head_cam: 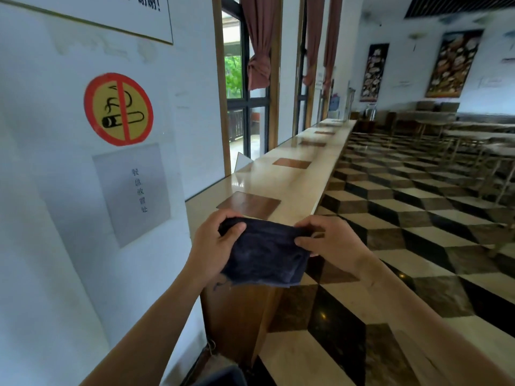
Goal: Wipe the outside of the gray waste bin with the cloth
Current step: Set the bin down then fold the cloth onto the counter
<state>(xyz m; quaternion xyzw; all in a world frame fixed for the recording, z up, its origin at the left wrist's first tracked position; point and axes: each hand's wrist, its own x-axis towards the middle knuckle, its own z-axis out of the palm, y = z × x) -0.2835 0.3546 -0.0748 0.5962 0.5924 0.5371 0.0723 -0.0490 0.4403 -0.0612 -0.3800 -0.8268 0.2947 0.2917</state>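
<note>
Two bare hands hold a dark blue cloth (264, 254) up in the air, in front of the person. The left hand (214, 243) grips the cloth's top left corner, with the thumb on the front and the fingers tucked behind. The right hand (331, 243) pinches the top right edge between the thumb and the fingers. Both hands are closed tight on the cloth, and the cloth is stretched between them. Its bottom part hangs loose, and the bottom edge looks a bit frayed.

A dark gray shape (223, 376) peeks in at the very bottom edge, below the left arm. It may be the bin, but too little of it shows to tell.

Behind the cloth runs a long, shiny, pale worktop (312, 188) with brown square patches set in its top. It goes far back along the windows (242, 107), which have reddish curtains (259, 51) tied up in knots. The worktop's side is brown wood.

On the left is a white wall (41, 162) with a round red and yellow no-smoking sign (118, 109). A gray paper (132, 193) with small writing hangs just under it.

The floor (404, 246) has black, brown and cream tiles that look like boxes. Far back on the right stand tables and chairs (446, 123), and two tall pictures (454, 62) hang on the far wall
</note>
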